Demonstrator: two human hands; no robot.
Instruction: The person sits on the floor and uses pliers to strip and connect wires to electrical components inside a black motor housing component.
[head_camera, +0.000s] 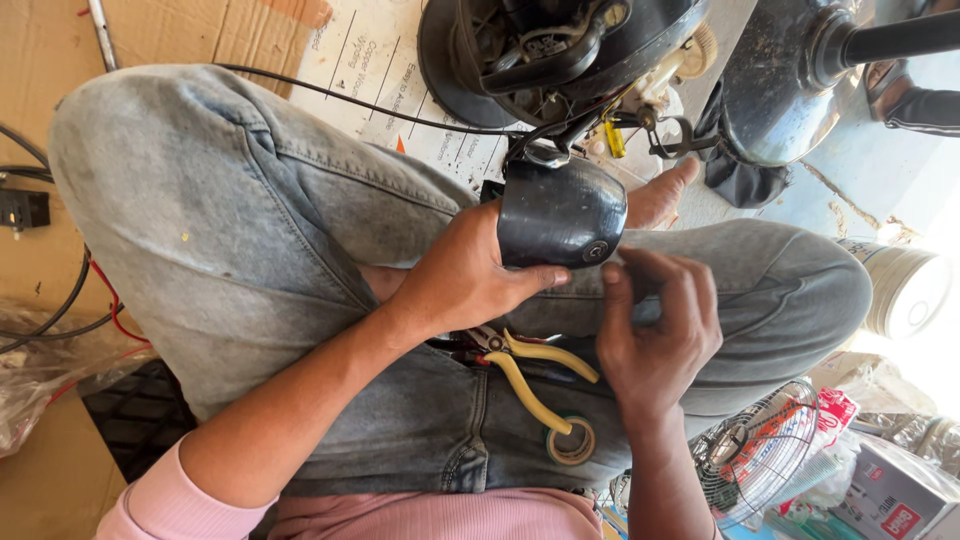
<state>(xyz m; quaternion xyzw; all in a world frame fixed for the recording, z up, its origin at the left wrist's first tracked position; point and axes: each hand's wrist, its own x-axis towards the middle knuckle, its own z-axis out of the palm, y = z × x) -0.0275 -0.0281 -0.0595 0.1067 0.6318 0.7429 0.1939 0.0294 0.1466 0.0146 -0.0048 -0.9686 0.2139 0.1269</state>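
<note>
I sit cross-legged in pale jeans. My left hand (465, 275) grips a black rounded motor cover (560, 212) over my knee. My right hand (655, 325) is just below it, fingertips pinched near the cover's lower edge; what they pinch is too small to tell. Pliers with yellow handles (530, 372) lie on my lap beside a roll of tape (572, 442). A black fan motor assembly (560, 50) with wires sits beyond the cover.
Flattened cardboard (200, 30) and a printed sheet lie under my legs. A round black fan base (790, 90) with a pole is at top right, a white bucket (905, 290) at right, a wire fan guard (760, 450) and boxes at lower right, cables at left.
</note>
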